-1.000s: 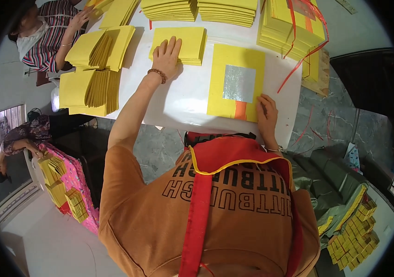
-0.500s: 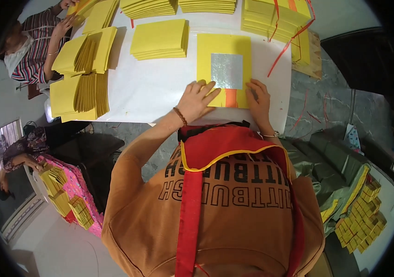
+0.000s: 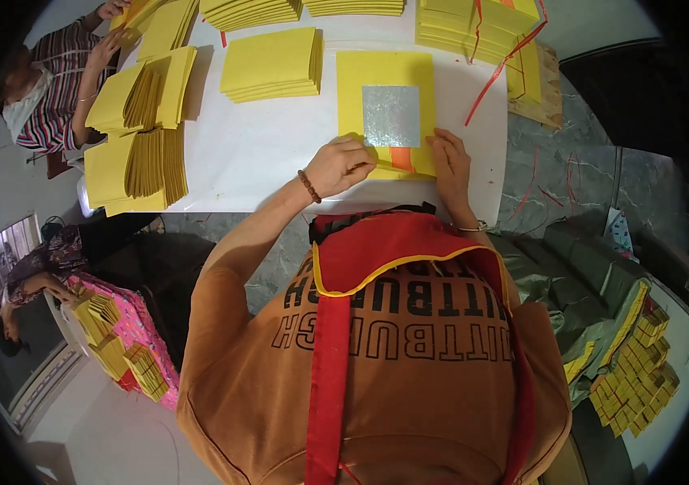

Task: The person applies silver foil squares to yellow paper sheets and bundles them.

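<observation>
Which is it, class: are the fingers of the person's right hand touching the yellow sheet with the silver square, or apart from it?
Touching. In the head view the right hand lies flat on the yellow sheet, at its lower right edge.

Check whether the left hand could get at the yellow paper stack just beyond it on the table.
Probably yes: the left hand rests on the foil-square sheet, and only bare white table separates it from the yellow stack.
</observation>
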A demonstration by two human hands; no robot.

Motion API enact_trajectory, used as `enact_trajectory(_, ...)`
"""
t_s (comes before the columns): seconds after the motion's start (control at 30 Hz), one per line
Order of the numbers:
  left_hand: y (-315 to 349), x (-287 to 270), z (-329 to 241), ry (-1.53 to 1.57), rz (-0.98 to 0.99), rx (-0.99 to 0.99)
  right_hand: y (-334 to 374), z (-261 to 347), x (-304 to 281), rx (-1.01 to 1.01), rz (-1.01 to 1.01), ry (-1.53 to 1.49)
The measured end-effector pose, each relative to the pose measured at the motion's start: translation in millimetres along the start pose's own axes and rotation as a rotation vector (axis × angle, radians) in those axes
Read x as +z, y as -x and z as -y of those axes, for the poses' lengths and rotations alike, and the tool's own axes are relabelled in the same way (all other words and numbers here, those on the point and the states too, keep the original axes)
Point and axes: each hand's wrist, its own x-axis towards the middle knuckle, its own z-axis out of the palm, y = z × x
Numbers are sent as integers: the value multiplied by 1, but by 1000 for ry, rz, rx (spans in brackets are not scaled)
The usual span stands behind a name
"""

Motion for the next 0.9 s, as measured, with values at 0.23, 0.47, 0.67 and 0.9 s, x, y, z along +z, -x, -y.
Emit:
enact_trajectory(0.23,-7,-6,4,195,101,-226,-1,4,-1,31,-3,-64)
enact_trajectory(0.47,-11,-7,11,359,203,-453,-1,5,-1,43,-5,-88)
enact_trajectory(0.67,-7,-2,22,530,114,-505,3,0,-5,-118,52,63)
enact_trajectory(0.9,-3,-32,14,66,194,-59,2,-4,-3,39,141,108)
